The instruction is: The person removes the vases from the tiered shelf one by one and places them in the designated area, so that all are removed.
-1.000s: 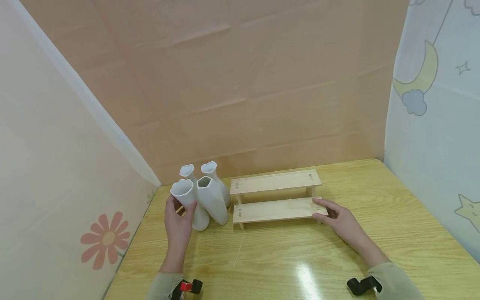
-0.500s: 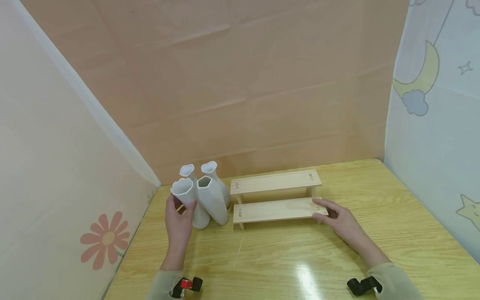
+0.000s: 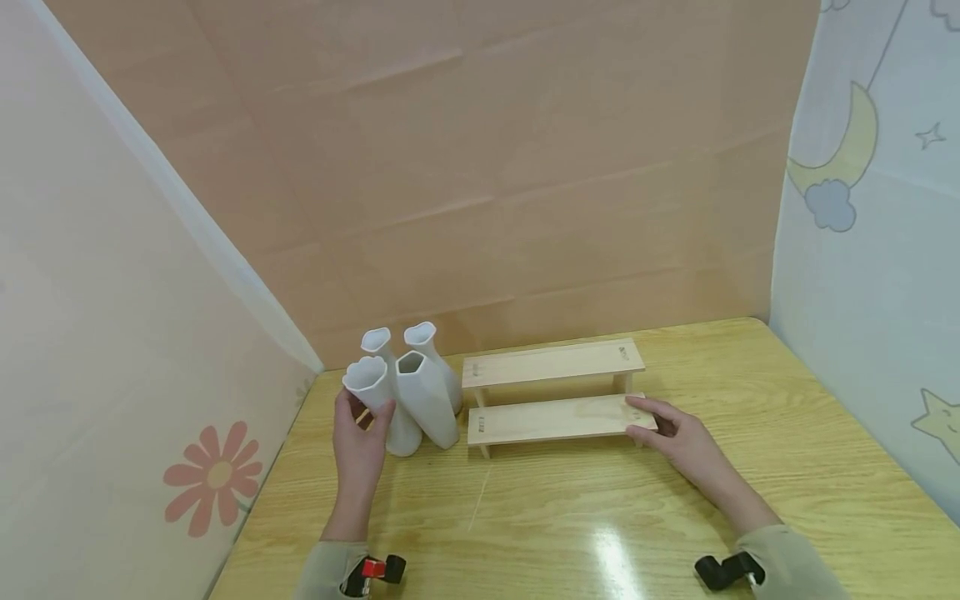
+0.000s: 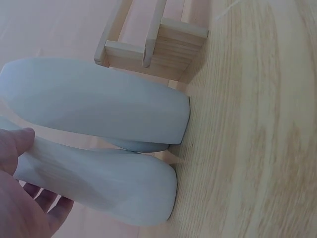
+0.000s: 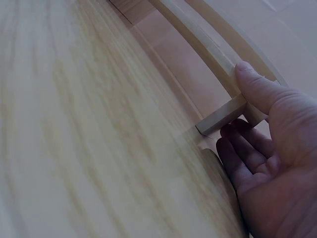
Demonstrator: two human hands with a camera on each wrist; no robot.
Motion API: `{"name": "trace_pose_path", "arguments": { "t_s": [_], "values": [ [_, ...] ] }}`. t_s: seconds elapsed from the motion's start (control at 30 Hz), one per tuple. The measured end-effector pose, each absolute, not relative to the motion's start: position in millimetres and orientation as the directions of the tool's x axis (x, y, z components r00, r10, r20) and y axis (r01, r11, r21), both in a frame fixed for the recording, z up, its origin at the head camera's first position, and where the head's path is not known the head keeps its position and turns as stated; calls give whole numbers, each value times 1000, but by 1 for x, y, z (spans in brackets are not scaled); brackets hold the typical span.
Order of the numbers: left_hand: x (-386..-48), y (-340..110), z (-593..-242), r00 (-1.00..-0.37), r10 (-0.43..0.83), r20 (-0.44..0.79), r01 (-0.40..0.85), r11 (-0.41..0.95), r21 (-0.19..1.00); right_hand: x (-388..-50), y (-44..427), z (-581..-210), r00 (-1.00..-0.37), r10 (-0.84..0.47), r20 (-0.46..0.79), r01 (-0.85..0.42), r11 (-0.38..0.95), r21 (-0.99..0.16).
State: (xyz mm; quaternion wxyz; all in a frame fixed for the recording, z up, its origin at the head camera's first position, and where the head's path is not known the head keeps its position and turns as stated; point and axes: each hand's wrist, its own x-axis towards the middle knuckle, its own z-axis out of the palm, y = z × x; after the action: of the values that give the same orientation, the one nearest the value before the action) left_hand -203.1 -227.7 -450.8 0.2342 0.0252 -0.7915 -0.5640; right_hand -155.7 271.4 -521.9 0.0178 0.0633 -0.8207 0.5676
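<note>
My left hand (image 3: 360,446) holds a white vase with a scalloped rim (image 3: 367,375), thumb on one side and fingers on the other. In the left wrist view, that vase (image 4: 114,186) stands on its base beside a faceted vase (image 4: 104,101). Two more white vases with flared mouths, one at the back left (image 3: 375,340) and one at the back right (image 3: 422,335), are partly hidden behind. My right hand (image 3: 686,450) grips the right end of the low front tier (image 3: 555,419) of a wooden step shelf, thumb on the near edge and fingers at the end.
The taller rear tier (image 3: 551,364) stands behind the front one, close to the orange backdrop (image 3: 562,208). The shelf's left end is just right of the vases. A wood-grain table (image 3: 540,508) extends toward me, with printed cloth walls on both sides.
The scalloped vase in my left hand has its base shifted very slightly back. My right hand and the shelf have stayed in place.
</note>
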Motion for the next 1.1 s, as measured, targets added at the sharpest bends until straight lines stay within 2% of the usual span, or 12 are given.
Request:
{"name": "trace_pose_path", "arguments": {
  "t_s": [0.4, 0.57, 0.7, 0.9, 1.1],
  "values": [
    [-200, -229, -434, -871, -263, 414, 258, 473, 843, -163, 277, -520, -993, -84, 83, -108, 359, -927],
    [-191, -228, -419, -873, -228, 431, 243, 563, 790, -159, 282, -513, -995, -67, 80, -99, 365, -926],
    [-185, -224, -405, -860, -187, 475, 252, 654, 713, -152, 285, -504, -994, -28, 107, -109, 422, -900],
    [-181, -210, -390, -790, -66, 609, 349, 768, 536, -141, 290, -486, -990, 18, 139, -106, 552, -827],
    [-178, -189, -380, -680, 67, 730, 439, 834, 333, -131, 287, -461, -962, 25, 270, -178, 692, -699]
  ]
}}
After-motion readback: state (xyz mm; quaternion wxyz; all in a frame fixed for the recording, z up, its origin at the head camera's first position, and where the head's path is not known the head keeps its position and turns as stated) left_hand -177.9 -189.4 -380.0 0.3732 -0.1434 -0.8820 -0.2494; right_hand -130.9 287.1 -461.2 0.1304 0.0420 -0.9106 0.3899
